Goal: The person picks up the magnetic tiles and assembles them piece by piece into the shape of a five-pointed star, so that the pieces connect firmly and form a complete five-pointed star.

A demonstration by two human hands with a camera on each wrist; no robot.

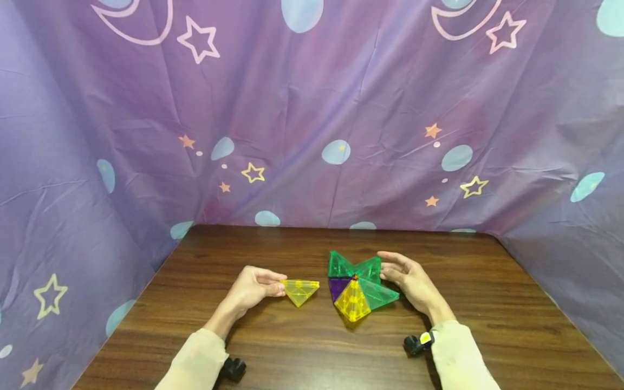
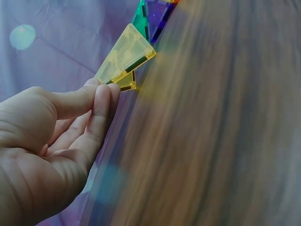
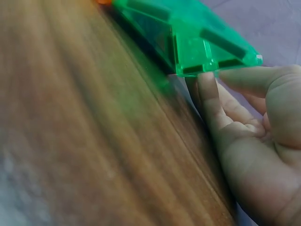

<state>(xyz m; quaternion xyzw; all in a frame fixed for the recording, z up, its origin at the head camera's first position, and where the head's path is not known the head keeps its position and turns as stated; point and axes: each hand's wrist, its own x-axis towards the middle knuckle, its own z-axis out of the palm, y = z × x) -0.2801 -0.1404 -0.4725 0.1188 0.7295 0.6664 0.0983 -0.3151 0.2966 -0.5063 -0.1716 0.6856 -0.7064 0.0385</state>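
Observation:
My left hand (image 1: 252, 290) pinches a pair of joined yellow see-through magnetic tiles (image 1: 300, 291) between thumb and fingertips; in the left wrist view these triangular tiles (image 2: 126, 55) meet at an angle. To their right, a fan-shaped build of magnetic tiles stands on the table, with green tiles (image 1: 369, 266) at the back and right, a purple tile (image 1: 337, 287) on the left and a yellow tile section (image 1: 353, 304) in front. The right hand (image 1: 411, 281) holds the build's right side, its thumb and fingertips at the edge of a green tile (image 3: 195, 44).
Under everything is a dark brown wood-grain table (image 1: 292, 346). A purple cloth (image 1: 312, 108) with moons and stars hangs behind it and along both sides. Black wrist cameras sit at the left cuff (image 1: 200, 352) and right cuff (image 1: 455, 346).

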